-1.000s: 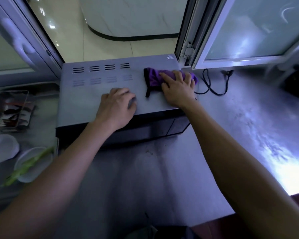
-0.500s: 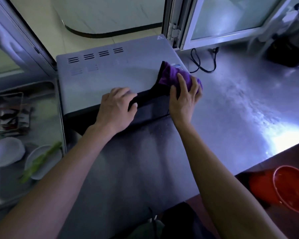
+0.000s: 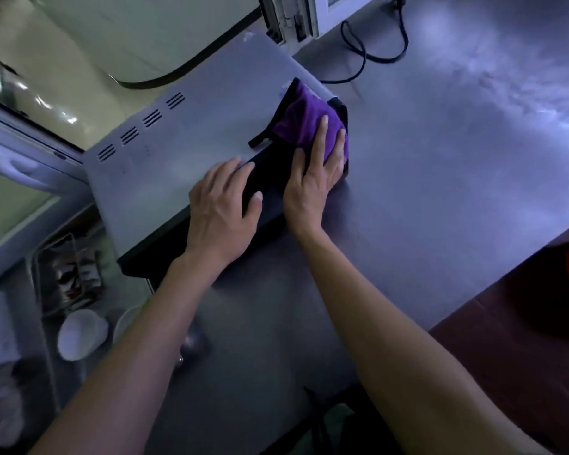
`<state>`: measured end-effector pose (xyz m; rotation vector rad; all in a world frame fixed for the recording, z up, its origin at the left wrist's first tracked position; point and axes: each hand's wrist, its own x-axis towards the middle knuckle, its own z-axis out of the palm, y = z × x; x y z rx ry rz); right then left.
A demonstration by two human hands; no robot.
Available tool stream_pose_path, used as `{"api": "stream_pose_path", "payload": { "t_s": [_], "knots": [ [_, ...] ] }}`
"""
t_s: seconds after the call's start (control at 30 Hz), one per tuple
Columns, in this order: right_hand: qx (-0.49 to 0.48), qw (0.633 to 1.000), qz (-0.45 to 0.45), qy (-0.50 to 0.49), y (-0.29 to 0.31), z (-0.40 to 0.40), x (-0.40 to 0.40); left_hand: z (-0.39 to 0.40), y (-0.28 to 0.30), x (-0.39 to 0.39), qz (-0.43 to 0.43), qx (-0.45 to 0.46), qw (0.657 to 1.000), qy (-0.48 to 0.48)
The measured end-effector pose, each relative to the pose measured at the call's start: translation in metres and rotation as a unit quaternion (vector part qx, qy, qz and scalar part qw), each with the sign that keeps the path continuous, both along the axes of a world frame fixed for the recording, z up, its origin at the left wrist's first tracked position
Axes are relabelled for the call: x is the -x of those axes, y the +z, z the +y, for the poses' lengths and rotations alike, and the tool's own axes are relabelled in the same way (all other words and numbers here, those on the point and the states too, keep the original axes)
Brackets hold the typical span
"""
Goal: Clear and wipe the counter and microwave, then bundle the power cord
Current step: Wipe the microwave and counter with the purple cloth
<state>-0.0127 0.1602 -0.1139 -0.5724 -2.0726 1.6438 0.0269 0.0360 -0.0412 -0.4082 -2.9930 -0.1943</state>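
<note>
Purple cleaning cloth with black trim [image 3: 304,121] lies draped over the front right corner of the grey metal microwave [image 3: 191,139], which stands on the steel counter [image 3: 440,178]; the right hand [image 3: 312,185] presses it there with straight, slightly spread fingers [image 3: 322,133]. The left hand [image 3: 222,208] rests flat on the microwave's front edge, its fingers relaxed and holding nothing, and a black power cord [image 3: 362,57] loops on the counter behind. Half a second earlier the cloth sat slightly further back on the top, so the right hand has drawn it down over the corner.
</note>
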Motion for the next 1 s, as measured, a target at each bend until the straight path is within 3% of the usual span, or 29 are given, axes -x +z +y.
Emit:
{"api": "stream_pose_path", "payload": {
  "t_s": [0.33, 0.53, 0.83, 1.0],
  "knots": [
    [0.064, 0.998, 0.014, -0.019, -0.021, 0.028, 0.016, 0.061, 0.005, 0.053, -0.002, 0.028, 0.999, -0.037],
    [0.075, 0.996, 0.021, -0.044, -0.025, 0.032, 0.025, 0.087, 0.001, 0.077, 0.033, -0.018, 0.999, -0.039],
    [0.092, 0.994, 0.024, -0.059, -0.019, 0.015, 0.016, 0.046, -0.004, 0.06, 0.038, -0.006, 0.997, -0.07],
    [0.212, 0.973, 0.03, -0.082, -0.009, -0.028, -0.006, -0.011, 0.001, 0.027, 0.024, -0.014, 0.998, -0.05]
  ]
}}
